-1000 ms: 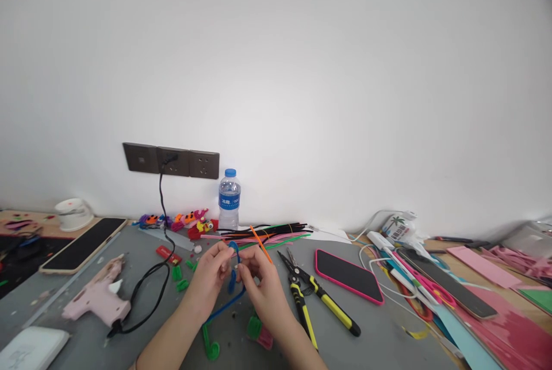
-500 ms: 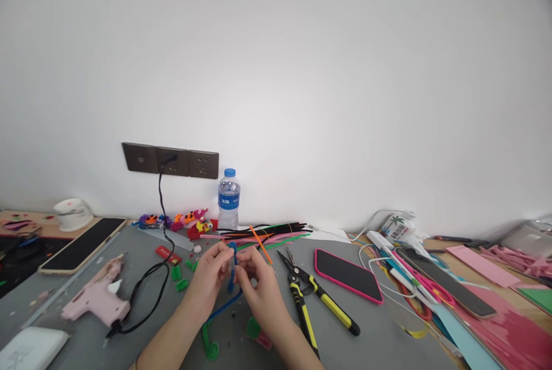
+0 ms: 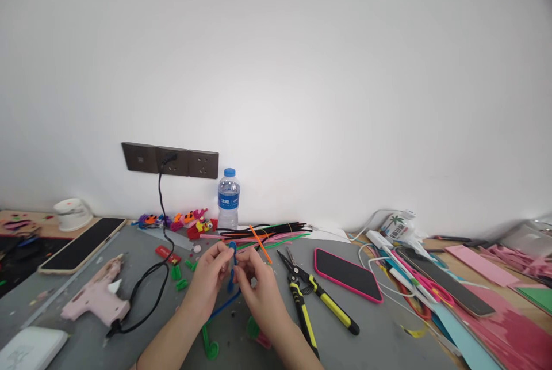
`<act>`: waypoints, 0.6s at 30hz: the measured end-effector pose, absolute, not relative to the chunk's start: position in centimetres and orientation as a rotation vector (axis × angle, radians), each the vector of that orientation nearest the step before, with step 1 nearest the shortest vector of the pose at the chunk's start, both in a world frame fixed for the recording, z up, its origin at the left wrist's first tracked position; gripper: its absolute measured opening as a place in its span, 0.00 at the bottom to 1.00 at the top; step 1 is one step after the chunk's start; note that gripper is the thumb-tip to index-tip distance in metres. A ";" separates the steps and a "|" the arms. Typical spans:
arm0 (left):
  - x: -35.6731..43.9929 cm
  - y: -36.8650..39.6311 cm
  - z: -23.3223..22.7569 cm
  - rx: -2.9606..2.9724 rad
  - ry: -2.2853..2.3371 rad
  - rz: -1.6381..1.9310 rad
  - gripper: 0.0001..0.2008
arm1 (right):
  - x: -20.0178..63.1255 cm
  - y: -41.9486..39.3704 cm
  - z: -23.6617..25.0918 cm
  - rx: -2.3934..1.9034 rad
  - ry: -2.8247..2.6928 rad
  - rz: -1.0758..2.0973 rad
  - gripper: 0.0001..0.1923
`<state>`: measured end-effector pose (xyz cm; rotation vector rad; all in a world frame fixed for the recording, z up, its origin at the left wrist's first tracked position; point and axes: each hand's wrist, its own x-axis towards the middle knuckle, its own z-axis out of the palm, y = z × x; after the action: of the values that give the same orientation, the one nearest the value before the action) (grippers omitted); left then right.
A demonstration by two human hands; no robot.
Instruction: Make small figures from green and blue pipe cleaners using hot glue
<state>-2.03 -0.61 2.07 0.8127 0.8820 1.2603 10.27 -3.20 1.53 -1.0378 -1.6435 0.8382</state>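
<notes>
A blue pipe cleaner [image 3: 225,305] is bent into a loop at its top, and its long tail runs down to the left between my wrists. My left hand [image 3: 212,273] pinches it from the left side. From the right, my right hand [image 3: 255,278] grips the same pipe cleaner, thumb and fingers pressed together. Below the hands lie a green curled piece [image 3: 210,347] and a green and pink piece [image 3: 255,331], partly hidden by my right forearm. Behind the hands is a pile of pipe cleaners [image 3: 276,235] in black, pink, green and orange.
Yellow-and-black pliers [image 3: 308,289] and a pink-cased phone [image 3: 348,275] lie right of my hands. At left are a pink glue gun [image 3: 97,298] with its black cord and another phone [image 3: 84,246]. A water bottle [image 3: 228,200] stands against the wall. Paper and scissors [image 3: 431,286] crowd the right.
</notes>
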 end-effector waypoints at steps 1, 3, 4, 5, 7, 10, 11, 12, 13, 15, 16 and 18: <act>-2.0 -0.6 2.0 0.813 0.889 1.265 0.21 | 10.3 -3.2 1.6 -1.042 -1.650 0.833 0.03; -2.0 -0.7 2.0 0.809 0.894 1.269 0.21 | 10.3 -3.2 1.7 -1.053 -1.670 0.825 0.04; -2.0 -0.7 2.0 0.805 0.892 1.271 0.21 | 10.3 -3.3 1.7 -1.058 -1.678 0.822 0.04; -2.0 -0.7 2.0 0.802 0.890 1.272 0.21 | 10.3 -3.3 1.7 -1.061 -1.684 0.819 0.04; -2.0 -0.7 2.0 0.796 0.887 1.272 0.21 | 10.3 -3.3 1.7 -1.061 -1.688 0.814 0.05; -2.0 -0.7 2.0 0.785 0.884 1.268 0.21 | 10.2 -3.4 1.7 -1.061 -1.692 0.808 0.05; -2.0 -0.6 1.9 0.783 0.880 1.267 0.21 | 10.2 -3.4 1.7 -1.062 -1.696 0.806 0.05; -2.0 -0.6 1.8 0.783 0.877 1.268 0.21 | 10.2 -3.4 1.7 -1.064 -1.700 0.802 0.05; -2.0 -0.6 1.8 0.785 0.874 1.272 0.21 | 10.2 -3.4 1.7 -1.066 -1.706 0.796 0.05; -1.9 -0.6 1.6 0.786 0.873 1.280 0.21 | 10.2 -3.5 1.7 -1.073 -1.714 0.785 0.06; -1.9 -0.7 1.6 0.783 0.877 1.282 0.21 | 10.2 -3.4 1.7 -1.075 -1.714 0.779 0.06; -1.8 -0.7 1.5 0.774 0.889 1.280 0.21 | 10.2 -3.4 1.7 -1.079 -1.713 0.772 0.06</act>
<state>-1.83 -0.68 1.52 0.7743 0.8888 1.2805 10.19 -3.43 1.71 -1.0790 -1.7129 0.7718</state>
